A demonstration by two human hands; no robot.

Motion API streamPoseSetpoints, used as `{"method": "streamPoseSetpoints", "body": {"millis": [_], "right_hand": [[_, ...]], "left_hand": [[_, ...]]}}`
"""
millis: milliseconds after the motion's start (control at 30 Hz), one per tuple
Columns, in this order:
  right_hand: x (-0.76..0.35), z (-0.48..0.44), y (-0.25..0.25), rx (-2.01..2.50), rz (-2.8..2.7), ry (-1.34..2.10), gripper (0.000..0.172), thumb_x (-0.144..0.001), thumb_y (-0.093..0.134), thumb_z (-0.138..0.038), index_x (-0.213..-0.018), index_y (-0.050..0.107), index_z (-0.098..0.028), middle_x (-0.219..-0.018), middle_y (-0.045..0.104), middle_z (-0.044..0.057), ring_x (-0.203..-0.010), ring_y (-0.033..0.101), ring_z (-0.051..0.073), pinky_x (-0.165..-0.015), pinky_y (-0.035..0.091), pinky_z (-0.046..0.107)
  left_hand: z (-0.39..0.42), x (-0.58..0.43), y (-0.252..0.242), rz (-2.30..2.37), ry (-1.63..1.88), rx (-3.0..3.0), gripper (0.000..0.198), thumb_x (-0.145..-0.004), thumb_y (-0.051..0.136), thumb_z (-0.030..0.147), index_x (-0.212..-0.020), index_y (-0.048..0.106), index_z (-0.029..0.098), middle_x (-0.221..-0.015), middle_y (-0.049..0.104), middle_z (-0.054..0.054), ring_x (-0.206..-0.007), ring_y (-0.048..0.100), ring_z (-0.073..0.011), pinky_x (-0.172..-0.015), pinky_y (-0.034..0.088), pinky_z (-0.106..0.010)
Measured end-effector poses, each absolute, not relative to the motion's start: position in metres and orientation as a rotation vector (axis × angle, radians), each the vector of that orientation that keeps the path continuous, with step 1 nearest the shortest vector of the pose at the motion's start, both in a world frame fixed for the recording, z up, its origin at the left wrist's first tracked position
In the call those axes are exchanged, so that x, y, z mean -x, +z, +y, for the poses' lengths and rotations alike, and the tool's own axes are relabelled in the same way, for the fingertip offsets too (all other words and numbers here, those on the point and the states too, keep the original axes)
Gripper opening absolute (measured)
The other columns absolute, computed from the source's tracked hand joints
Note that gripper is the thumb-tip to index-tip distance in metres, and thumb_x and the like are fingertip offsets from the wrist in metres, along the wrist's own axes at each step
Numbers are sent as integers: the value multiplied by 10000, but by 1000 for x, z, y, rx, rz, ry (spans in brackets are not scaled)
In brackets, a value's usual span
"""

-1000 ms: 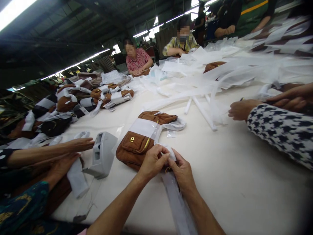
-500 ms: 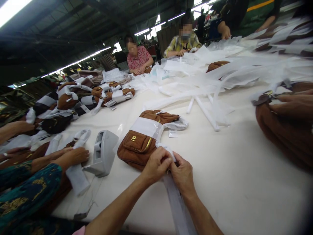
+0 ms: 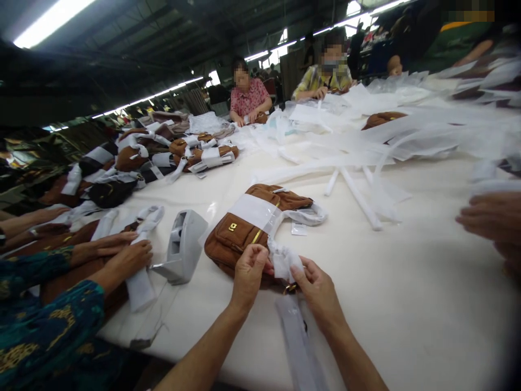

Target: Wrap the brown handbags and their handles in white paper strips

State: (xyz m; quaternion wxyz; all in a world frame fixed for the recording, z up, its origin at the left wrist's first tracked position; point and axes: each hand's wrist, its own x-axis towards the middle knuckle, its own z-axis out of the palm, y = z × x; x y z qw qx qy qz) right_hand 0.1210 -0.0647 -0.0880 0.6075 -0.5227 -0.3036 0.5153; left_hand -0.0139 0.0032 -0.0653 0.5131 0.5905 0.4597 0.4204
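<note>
A brown backpack-like bag (image 3: 228, 244) with a gold emblem and gold zips lies on the table, a white paper band (image 3: 254, 212) around its middle. From its side runs a strap wrapped in white tissue (image 3: 283, 258). My right hand (image 3: 317, 288) pinches this wrapped strap between thumb and fingers, beside a gold-coloured metal fitting (image 3: 290, 288). My left hand (image 3: 249, 274) is closed, thumb against forefinger, by the bag's lower edge; what it pinches, if anything, is hidden. Below the fitting a strap in a translucent sleeve (image 3: 295, 336) hangs toward me.
A grey tape dispenser (image 3: 185, 247) stands left of the bag. A co-worker's hands (image 3: 130, 260) handle another bag there. Wrapped bags (image 3: 211, 155) are piled behind, white sheets (image 3: 317, 114) lie across the back, and another person's hand (image 3: 496, 217) is at right.
My hands have moved apart; the left is off the strap, while the right remains on the wrapped part. The view has shifted slightly. The brown bag at the right has gone mostly out of sight.
</note>
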Motion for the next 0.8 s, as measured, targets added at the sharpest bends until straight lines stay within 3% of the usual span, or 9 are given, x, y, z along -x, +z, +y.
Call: {"method": "streamPoseSetpoints", "body": {"millis": [133,267,433,567,633,700,767,800], "right_hand": [[-125,-68,-92,1322,-836,1035,425,-769,552,-458,-1088,597,-181,-1028,652,42,-939,589,217,-826,453,301],[-124,-74,-91,1458,-909,846,408,-832,451,-471,-1078,609,-187,-942,668,19,-868,600,204,-765,459,276],[-155,-77,-80,1804,-1020,253,417,-838,420,-485,-1036,624,-181,-852,675,67,-785,621,208,-721,445,283],[-225,-75,-90,2068,-978,457,505,-822,356,-572,-974,639,-182,-661,653,58,-606,614,210,-582,458,304],[-256,-78,-94,2272,-1073,392,593,-795,365,-586,-1068,613,-121,-817,664,145,-736,621,292,-627,468,390],[-272,-86,-92,2386,-1096,74,688,-787,369,-568,-1194,524,-36,-1067,585,246,-975,548,387,-757,434,493],[-270,-98,-83,2299,-1051,-250,675,-810,350,-520,-1256,462,-25,-1197,507,252,-1115,459,390,-888,366,520],[-263,-104,-78,2234,-1033,-308,627,-820,346,-503,-1246,485,-63,-1182,532,218,-1109,476,364,-913,361,502]], "left_hand": [[3,9,-54,1127,851,-1946,331,-865,447,399,-639,501,163,-674,518,-5,-670,491,-138,-640,365,-242],[2,-4,-46,1016,500,-2325,336,-896,384,375,-661,519,176,-648,533,-6,-665,490,-161,-664,315,-282],[4,-17,-53,848,528,-2089,429,-875,330,526,-776,566,182,-750,584,-43,-717,527,-181,-676,345,-284],[11,-21,-61,866,564,-1870,627,-856,150,626,-757,562,164,-713,589,-57,-584,528,-141,-560,379,-246],[15,-25,-61,881,540,-1719,695,-841,91,651,-804,573,151,-723,608,-66,-561,549,-138,-517,383,-233],[20,-29,-59,866,484,-1538,719,-812,130,696,-886,582,142,-735,626,-75,-580,578,-151,-501,391,-224],[24,-34,-56,840,436,-1407,723,-774,224,736,-966,579,136,-736,638,-81,-607,599,-166,-497,396,-217],[25,-36,-55,831,421,-1378,729,-762,252,744,-997,574,133,-731,643,-83,-611,604,-170,-492,395,-213]]}}
